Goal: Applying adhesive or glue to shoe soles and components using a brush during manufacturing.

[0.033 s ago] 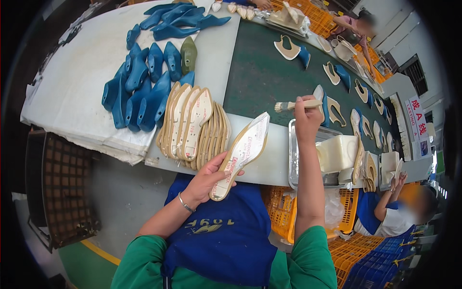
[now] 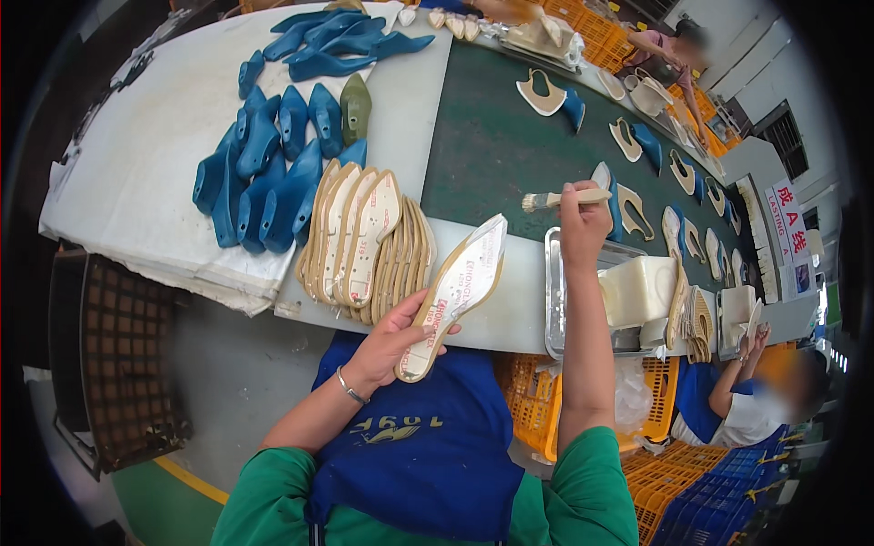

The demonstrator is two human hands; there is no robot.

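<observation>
My left hand (image 2: pixel 390 344) is closed around the heel end of a pale insole (image 2: pixel 464 273), its pointed toe aimed up and away from me. The insole has a tan edge and red print. Up to the right, my right hand (image 2: pixel 584 223) grips a flat wooden-handled brush (image 2: pixel 566 198), bristles pointing left. The brush is apart from the insole. Just left of the held insole, a row of similar insoles (image 2: pixel 375 223) leans together on the table. Under my right forearm sits a metal tray (image 2: pixel 553 309) with a whitish block-like container (image 2: pixel 637 289).
Blue shoe lasts (image 2: pixel 259 141) and one olive last (image 2: pixel 356 107) crowd the table's left. A green belt (image 2: pixel 492 118) carries lasts and tan shoe uppers (image 2: pixel 543 91). Orange crates (image 2: pixel 533 400) stand below the table edge. Co-workers (image 2: pixel 728 391) are at the right and the back.
My hands have hardly moved; the brush and the insole have shifted only slightly. At the back, a co-worker's hand has moved right and is blurred.
</observation>
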